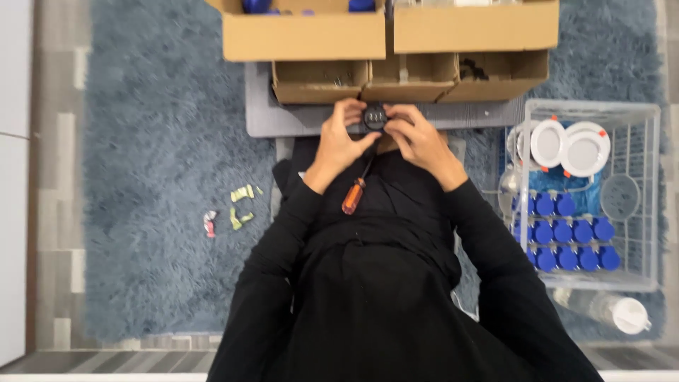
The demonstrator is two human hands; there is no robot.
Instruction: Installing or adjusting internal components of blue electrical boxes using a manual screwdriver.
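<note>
I see both hands gripping a small black round part (374, 117). My left hand (341, 138) and right hand (416, 138) pinch it above an orange-handled screwdriver (357, 187).

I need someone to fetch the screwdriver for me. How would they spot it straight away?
Start at the blue shaggy rug and find the person in black sitting at its middle. The screwdriver lies on their lap, just below the left hand. Its clear orange handle is the only orange thing against the black clothing.
</note>
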